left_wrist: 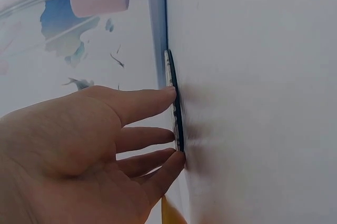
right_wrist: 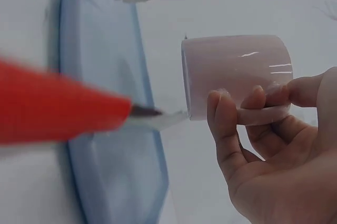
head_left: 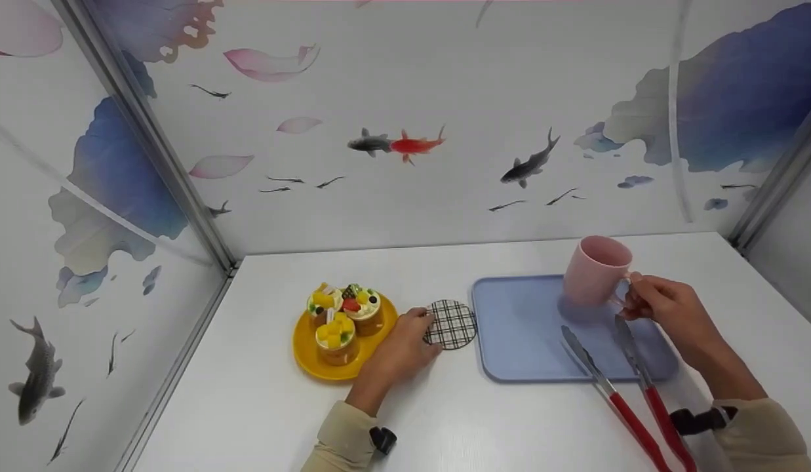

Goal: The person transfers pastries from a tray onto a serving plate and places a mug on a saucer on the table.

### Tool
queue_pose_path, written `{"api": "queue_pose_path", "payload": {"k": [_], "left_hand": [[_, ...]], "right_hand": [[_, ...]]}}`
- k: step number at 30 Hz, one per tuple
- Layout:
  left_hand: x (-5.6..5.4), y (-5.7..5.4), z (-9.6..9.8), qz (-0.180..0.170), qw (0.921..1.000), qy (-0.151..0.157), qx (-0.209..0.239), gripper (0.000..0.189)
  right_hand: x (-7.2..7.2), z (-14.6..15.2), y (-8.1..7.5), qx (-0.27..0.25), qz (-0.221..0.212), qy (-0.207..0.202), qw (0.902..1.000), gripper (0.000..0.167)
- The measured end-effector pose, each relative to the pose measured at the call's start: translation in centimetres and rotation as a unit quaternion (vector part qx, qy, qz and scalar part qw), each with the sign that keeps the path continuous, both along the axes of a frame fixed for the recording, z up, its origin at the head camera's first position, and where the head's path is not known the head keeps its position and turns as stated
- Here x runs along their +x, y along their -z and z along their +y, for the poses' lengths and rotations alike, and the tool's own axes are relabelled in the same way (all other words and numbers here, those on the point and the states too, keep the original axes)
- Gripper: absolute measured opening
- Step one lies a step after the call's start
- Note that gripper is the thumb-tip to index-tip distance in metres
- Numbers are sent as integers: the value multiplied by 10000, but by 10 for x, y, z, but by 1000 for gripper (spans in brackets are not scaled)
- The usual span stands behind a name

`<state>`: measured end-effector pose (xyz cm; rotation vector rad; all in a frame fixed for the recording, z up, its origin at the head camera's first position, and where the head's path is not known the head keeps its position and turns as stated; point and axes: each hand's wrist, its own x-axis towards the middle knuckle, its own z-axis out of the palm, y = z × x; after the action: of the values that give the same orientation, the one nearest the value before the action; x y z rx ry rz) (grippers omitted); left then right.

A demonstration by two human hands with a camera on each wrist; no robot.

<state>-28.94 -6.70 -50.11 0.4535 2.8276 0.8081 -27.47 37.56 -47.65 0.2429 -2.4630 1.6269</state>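
A round coaster [head_left: 451,324] with a black-and-white check lies at or just above the table. My left hand [head_left: 405,347] holds its left side, thumb at the near edge and fingers farther back; the left wrist view shows the fingertips along its rim [left_wrist: 171,71]. With my right hand [head_left: 671,314] I grip the handle of a pink mug [head_left: 592,272]. The mug hangs upright over the blue tray [head_left: 510,354], its shadow below it. In the right wrist view the fingers curl round the mug's handle [right_wrist: 263,115].
Red-handled tongs [head_left: 631,406] lie spread, metal tips on the tray, handles toward the near edge. Left of my left hand stands a yellow plate [head_left: 305,357] with several fruit-topped cups [head_left: 336,334]. White walls [head_left: 392,216] with fish prints enclose the table's back and sides.
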Motion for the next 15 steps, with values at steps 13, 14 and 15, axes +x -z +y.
{"api": "queue_pose_path", "payload": {"k": [13,14,15], "left_hand": [[1,-2,0,-109,9999,-61,36,58],[0,-2,0,-115,9999,-67,37,58],[0,-1,1,-129,9999,-80,40,58]], "right_hand": [[17,-27,-25,19,293,-604,9977,39],[17,-30,-25,15,292,-642,9975,39],[18,-32,-26,17,289,-676,9973,38]]}}
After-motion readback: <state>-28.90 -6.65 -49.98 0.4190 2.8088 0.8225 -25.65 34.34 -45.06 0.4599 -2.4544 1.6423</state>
